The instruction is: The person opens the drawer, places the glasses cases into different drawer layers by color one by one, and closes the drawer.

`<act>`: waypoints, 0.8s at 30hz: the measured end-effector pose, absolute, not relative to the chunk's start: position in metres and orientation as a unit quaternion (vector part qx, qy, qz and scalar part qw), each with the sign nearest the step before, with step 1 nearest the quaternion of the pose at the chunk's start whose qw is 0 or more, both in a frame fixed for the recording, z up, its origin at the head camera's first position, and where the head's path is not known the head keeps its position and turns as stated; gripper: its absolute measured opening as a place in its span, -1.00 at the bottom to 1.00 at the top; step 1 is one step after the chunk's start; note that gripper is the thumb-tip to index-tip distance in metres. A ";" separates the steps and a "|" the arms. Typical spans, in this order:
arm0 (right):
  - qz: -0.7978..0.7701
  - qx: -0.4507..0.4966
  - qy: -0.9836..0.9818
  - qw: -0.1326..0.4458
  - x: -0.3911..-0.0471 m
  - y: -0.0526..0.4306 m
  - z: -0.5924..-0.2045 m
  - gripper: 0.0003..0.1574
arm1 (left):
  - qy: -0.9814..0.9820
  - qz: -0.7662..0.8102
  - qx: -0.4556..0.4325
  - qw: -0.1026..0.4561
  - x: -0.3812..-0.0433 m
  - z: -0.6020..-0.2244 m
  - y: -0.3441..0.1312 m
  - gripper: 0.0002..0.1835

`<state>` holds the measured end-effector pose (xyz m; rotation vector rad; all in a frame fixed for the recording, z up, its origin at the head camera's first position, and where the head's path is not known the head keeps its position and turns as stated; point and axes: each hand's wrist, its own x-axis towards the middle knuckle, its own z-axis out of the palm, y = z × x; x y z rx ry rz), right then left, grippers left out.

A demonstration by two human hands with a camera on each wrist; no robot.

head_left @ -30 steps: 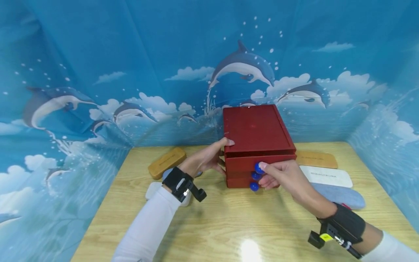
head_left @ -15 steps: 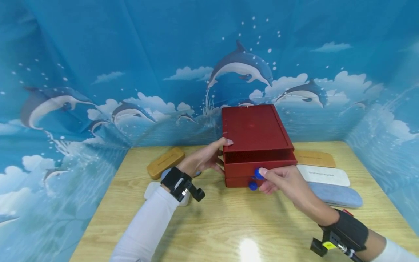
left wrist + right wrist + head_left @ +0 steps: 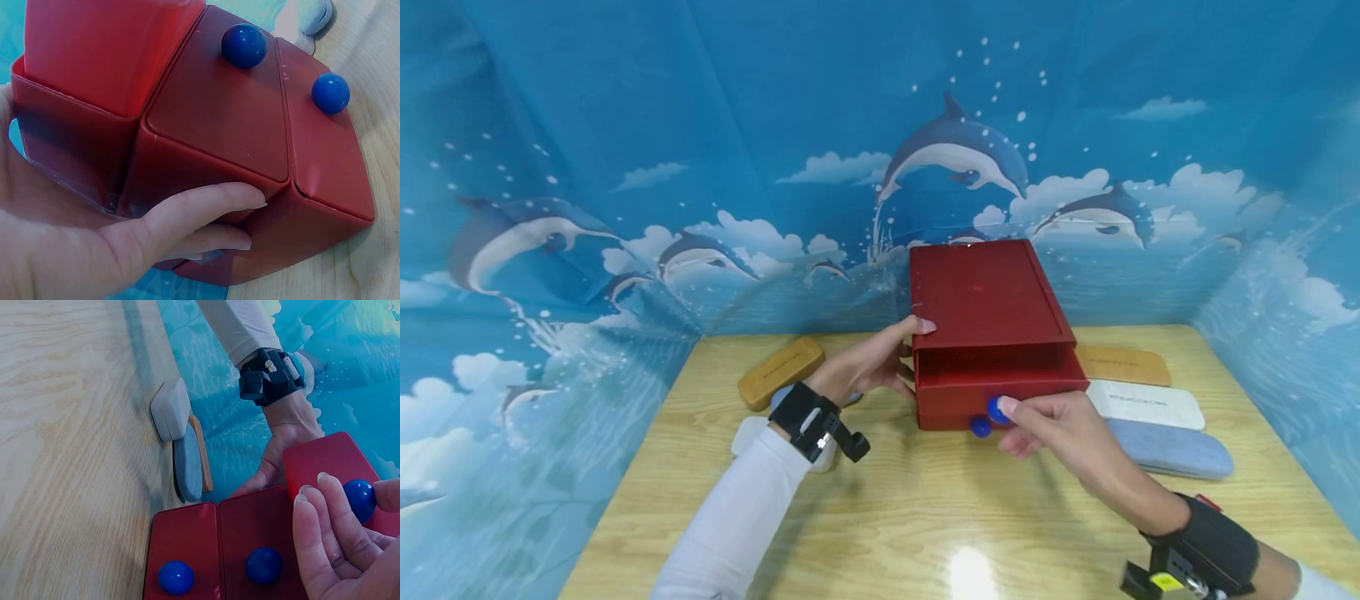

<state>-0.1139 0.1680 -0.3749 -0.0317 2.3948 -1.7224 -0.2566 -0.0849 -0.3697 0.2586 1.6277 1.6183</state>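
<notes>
Head view, where's the red drawer box [image 3: 981,292] sitting?
On the table [image 3: 880,533], dude, top drawer [image 3: 951,400] sticking out. Right hand [image 3: 1054,423] is pinching its blue knob [image 3: 997,409]; left hand [image 3: 874,360] is pressing fairly straight fingers against the box's side. 3 cases [image 3: 1142,404] are lying right of it, 3 more cases [image 3: 782,372] left.

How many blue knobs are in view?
3: the glossy, round blue top knob, held by the right hand, on the pulled-out red drawer; the middle knob and bottom knob on the lower drawers.
</notes>
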 end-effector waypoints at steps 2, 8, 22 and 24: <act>-0.580 -0.008 0.809 0.098 -0.112 0.168 -0.375 -0.43 | 0.646 0.640 0.103 0.403 -0.256 -0.370 -0.085 -0.14; -0.581 -0.009 0.807 0.104 -0.108 0.168 -0.374 -0.43 | 0.648 0.641 0.098 0.400 -0.257 -0.370 -0.084 -0.08; -0.569 -0.011 0.814 0.115 -0.098 0.167 -0.373 -0.45 | 0.637 0.651 0.092 0.404 -0.256 -0.370 -0.085 -0.10; -0.572 -0.012 0.812 0.114 -0.098 0.167 -0.372 -0.44 | 0.636 0.652 0.091 0.403 -0.256 -0.370 -0.085 -0.09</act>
